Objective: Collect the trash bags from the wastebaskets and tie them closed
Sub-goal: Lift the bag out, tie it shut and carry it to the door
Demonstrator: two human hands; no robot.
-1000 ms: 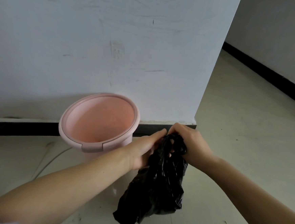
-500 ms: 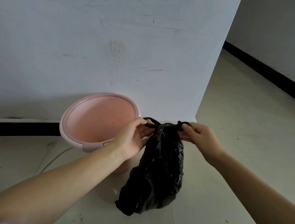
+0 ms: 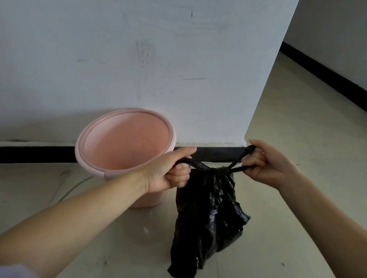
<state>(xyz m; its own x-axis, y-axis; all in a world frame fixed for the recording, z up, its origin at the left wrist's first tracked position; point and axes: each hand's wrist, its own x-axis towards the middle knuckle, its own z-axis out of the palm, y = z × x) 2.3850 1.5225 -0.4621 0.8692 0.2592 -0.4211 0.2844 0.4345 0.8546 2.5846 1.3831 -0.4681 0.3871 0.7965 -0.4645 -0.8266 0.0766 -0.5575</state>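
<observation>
Two hands pulling a black bag's tied ends apart.
Since a second ago, the left hand (image 3: 171, 173) and right hand (image 3: 268, 163) have moved apart from bunching the trash bag (image 3: 207, 217) top, each stretching one twisted end sideways, tightening the knot between them.

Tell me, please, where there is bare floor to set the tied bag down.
Bare floor runs right of the wall corner toward the far baseboard, and below the black bag. It is crowded between the pink wastebasket and the bag, where the left hand and right hand pull the handles.
</observation>
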